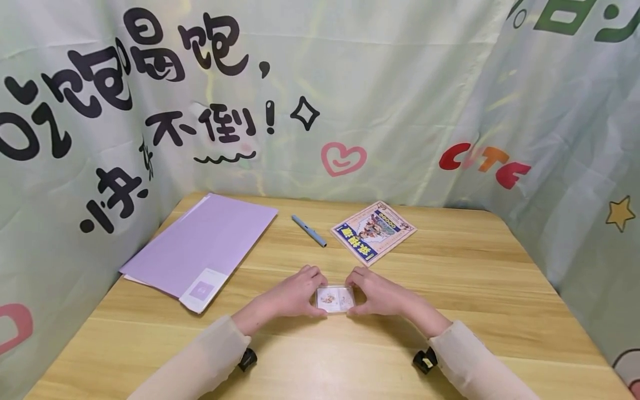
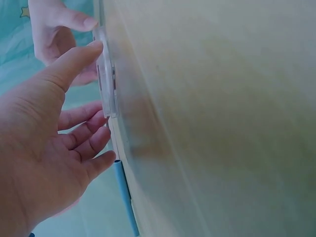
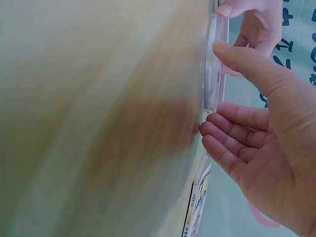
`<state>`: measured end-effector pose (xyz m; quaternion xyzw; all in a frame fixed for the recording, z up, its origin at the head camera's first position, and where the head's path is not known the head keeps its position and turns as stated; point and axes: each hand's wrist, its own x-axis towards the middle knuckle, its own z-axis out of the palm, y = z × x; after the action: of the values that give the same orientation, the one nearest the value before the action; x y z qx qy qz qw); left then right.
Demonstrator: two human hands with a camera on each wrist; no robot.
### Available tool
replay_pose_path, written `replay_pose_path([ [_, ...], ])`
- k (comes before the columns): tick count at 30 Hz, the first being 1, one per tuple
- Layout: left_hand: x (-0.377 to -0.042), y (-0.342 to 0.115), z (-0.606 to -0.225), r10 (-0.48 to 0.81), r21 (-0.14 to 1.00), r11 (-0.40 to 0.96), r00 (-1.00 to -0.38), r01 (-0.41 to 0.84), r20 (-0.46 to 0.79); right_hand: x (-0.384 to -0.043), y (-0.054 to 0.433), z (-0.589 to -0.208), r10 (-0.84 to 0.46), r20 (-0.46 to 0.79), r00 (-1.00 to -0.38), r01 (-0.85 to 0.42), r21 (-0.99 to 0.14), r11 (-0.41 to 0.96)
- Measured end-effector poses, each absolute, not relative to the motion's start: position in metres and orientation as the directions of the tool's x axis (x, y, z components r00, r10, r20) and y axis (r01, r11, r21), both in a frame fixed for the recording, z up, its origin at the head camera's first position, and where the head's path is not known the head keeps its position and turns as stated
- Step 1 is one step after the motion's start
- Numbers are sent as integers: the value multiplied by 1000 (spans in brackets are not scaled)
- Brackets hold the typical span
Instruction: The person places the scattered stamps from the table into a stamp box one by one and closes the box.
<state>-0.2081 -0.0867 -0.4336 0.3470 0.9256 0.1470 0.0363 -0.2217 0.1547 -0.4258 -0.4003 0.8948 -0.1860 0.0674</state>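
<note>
A small clear plastic case (image 1: 328,300) with printed pictures inside lies low over the wooden table, in the middle of the head view. My left hand (image 1: 299,293) grips its left end, thumb at the near edge and fingers at the far edge. From the opposite end my right hand (image 1: 378,293) holds it in the same way. In the left wrist view the transparent case (image 2: 105,81) appears edge-on, with the left thumb on its near edge. The right wrist view shows the right thumb pressing the case (image 3: 212,64), its fingers curved at the far side.
A purple folder (image 1: 215,239) with a white label lies at the table's left. Beyond my hands are a blue pen (image 1: 309,230) and a pink illustrated booklet (image 1: 375,232). Printed curtains (image 1: 400,111) stand round the back and sides of the table (image 1: 475,266).
</note>
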Motion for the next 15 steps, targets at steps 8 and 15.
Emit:
replay_pose_path([
  [8,-210,-87,-435,643,315,727,-766,610,2,-223,156,-427,-739,17,-673,-681,-404,611],
  [15,-211,-84,-435,638,364,720,-770,591,-13,-223,156,-427,-733,-5,-680,-665,-417,620],
])
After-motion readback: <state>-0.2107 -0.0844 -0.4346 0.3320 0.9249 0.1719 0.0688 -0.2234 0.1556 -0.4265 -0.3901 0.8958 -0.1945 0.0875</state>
